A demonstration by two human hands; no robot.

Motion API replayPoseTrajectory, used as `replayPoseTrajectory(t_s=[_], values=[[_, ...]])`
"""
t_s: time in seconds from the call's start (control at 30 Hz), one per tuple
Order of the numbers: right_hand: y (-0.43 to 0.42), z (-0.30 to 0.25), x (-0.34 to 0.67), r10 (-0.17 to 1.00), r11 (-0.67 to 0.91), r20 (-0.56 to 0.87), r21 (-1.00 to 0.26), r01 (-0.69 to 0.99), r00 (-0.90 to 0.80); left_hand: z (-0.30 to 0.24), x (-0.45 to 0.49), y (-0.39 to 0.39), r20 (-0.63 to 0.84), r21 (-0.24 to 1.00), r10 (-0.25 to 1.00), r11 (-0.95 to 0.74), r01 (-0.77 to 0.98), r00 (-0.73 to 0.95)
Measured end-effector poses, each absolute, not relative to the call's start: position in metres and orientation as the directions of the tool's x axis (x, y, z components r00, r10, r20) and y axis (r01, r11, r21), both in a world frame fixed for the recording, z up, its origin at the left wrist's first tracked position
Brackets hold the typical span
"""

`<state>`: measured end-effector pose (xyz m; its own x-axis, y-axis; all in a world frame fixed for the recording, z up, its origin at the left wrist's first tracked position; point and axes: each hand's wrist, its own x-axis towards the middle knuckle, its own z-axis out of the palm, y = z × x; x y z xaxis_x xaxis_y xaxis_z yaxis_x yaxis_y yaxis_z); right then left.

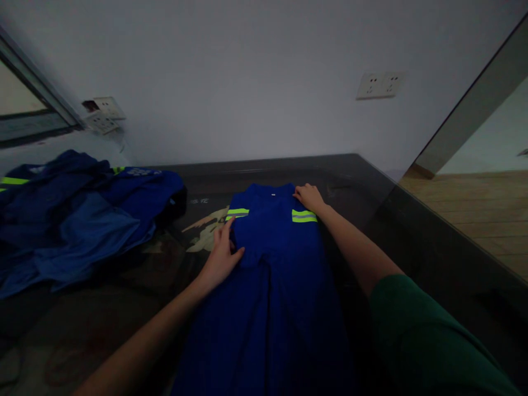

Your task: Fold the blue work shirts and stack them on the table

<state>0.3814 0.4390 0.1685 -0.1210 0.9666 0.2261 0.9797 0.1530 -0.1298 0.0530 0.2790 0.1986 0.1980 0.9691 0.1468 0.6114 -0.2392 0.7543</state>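
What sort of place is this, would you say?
Probably a plain indoor room, perhaps a home or a small workroom. A dark glossy table stands against a bare wall with sockets. A blue shirt with reflective stripes lies spread on it, with a heap of blue garments beside it.

Royal-blue shirt (272, 258) — neon-yellow stripes with grey centres — on black table (412, 231).

Dim, underexposed, bluish picture. The strongest light lies on the wooden floor (474, 209) at the right; a window (16, 93) at the left edge is pale. The dark surface (412, 242) swallows detail, while the yellow strips (304, 215) on the shirt (280, 264) stand out. Straight lines bend toward the edges; the near sleeve (424, 341) is soft.
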Motion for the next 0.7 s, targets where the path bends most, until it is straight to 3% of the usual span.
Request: replayPoseTrajectory(t_s=[0.1,0.2,0.27,0.4,0.57,0.7], values=[[0.439,0.171,0.379,0.962,0.146,0.237,-0.017,0.989,-0.138,0.209,0.058,0.254,0.350,0.415,0.837,-0.541,0.731,0.420],[0.439,0.173,0.378,0.967,0.137,0.215,0.012,0.991,-0.136,0.215,0.073,0.226,0.258,0.222,0.590,-0.807,0.548,0.765],[0.438,0.173,0.377,0.973,0.124,0.194,0.021,0.992,-0.126,0.213,0.081,0.216,0.193,0.153,0.459,-0.887,0.436,0.867],[0.439,0.169,0.375,0.977,0.103,0.185,0.051,0.993,-0.111,0.196,0.086,0.220,0.204,0.110,0.404,-0.914,0.390,0.892],[0.444,0.162,0.373,0.972,0.077,0.216,0.076,0.994,-0.092,0.174,0.086,0.226,0.411,0.109,0.373,-0.926,0.362,0.832],[0.446,0.160,0.372,0.964,0.060,0.255,0.089,0.994,-0.081,0.172,0.088,0.221,0.488,0.099,0.346,-0.934,0.343,0.802]])
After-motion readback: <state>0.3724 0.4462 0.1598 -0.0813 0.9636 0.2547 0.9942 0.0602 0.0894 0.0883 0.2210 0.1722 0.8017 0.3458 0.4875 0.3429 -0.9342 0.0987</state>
